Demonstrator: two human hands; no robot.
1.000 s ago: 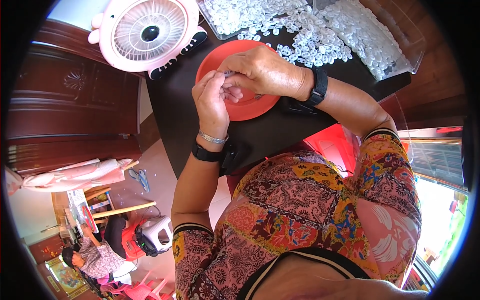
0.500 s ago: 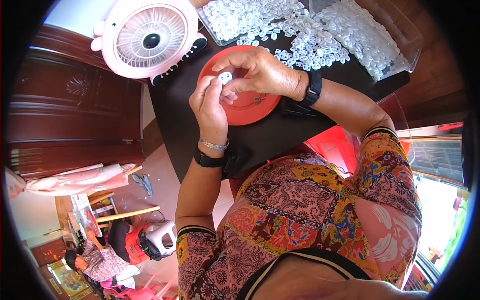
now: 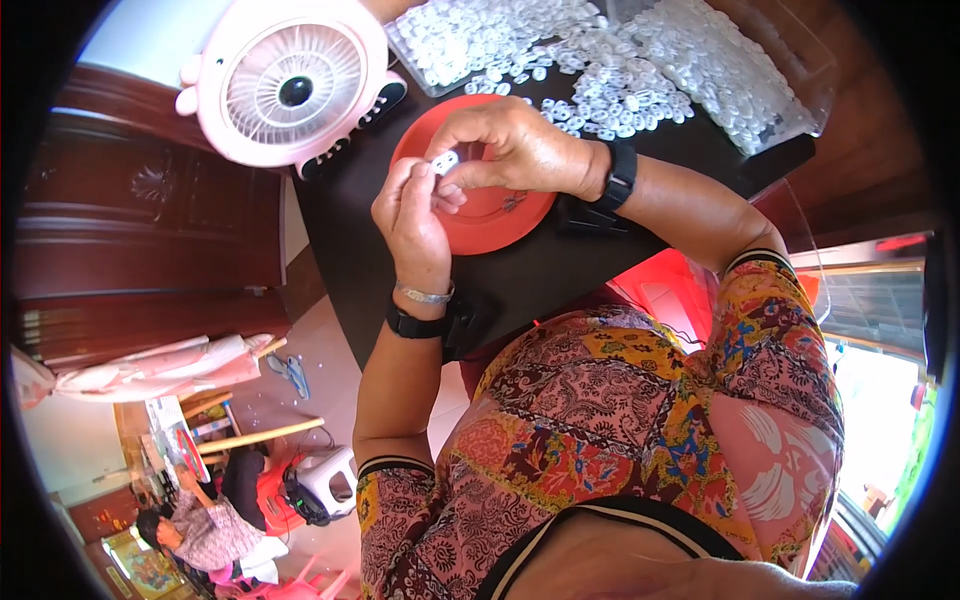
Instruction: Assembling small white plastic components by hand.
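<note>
Apparently a home, in use for handwork. Shown as domestic by a carved panel (image 3: 155,185), curtain (image 3: 165,367) and slippers (image 3: 291,374) at left, a fan (image 3: 295,91) at far left, and a stool (image 3: 324,488) at near left; as a workplace by white pieces (image 3: 705,70) heaped at far right.

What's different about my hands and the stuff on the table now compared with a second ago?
The right hand's thumb and forefinger have spread apart, so the small white piece, nearly hidden then, now shows at the fingertips. Nothing was visibly let go. The whole view shifted slightly with the camera. The left hand stays raised beside it; the orange plate, loose white pieces and pink fan look unmoved.
</note>
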